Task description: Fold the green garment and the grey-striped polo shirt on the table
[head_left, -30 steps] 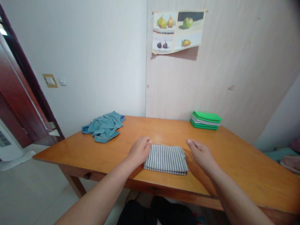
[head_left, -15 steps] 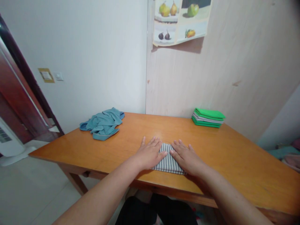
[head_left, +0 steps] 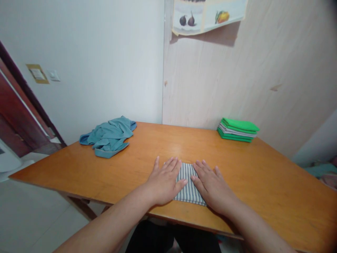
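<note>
A folded grey-and-white striped cloth lies near the front edge of the wooden table. My left hand lies flat on its left half with fingers spread, open. My right hand lies flat on its right half, fingers stretched out, open. The two thumbs nearly meet over the middle of the cloth, and most of it is hidden under the palms.
A crumpled blue garment sits at the table's far left. A stack of folded green and grey cloths rests at the far right by the wall. A fruit poster hangs above. A dark red door stands at left.
Both hands came from beside the striped cloth onto its top and now press it flat. The camera has tilted downward, so the table appears lower and closer.
</note>
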A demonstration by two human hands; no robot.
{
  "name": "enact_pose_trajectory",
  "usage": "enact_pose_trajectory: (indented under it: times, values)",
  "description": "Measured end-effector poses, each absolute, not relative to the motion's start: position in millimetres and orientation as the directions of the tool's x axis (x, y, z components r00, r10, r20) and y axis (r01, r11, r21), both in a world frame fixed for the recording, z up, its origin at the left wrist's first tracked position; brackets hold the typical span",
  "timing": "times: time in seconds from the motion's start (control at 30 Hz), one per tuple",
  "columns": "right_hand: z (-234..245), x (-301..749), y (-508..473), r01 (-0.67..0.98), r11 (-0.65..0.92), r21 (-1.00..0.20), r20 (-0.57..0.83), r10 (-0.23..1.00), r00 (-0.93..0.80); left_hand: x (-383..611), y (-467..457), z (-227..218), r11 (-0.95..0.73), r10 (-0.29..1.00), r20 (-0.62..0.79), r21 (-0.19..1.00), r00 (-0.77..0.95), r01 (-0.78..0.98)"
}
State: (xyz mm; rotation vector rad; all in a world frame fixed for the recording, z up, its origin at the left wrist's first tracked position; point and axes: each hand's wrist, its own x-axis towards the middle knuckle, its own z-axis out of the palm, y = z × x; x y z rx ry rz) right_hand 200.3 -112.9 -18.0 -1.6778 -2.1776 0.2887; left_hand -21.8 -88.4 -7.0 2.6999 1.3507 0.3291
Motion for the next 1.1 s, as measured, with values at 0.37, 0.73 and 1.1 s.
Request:
enact_pose_trajectory:
  times: [0.37, 0.73, 1.1]
  values:
    - [-20, 199, -115, 0.871, 0.273, -0.408, 0.201, 0.958, -0.206, -13, -88, 4, -0.630, 0.774, 0.181, 0.128, 0.606, 0.766]
    - [-18, 198, -115, 0.839, 0.273, -0.470, 0.174, 0.961, -0.215, -3, -92, -8, -0.688, 0.726, 0.145, 0.160, 0.673, 0.708]
    - [-17, 200, -111, 0.861, 0.272, -0.430, 0.153, 0.962, -0.228, -1, -90, -3, -0.696, 0.717, 0.114, 0.178, 0.688, 0.696]
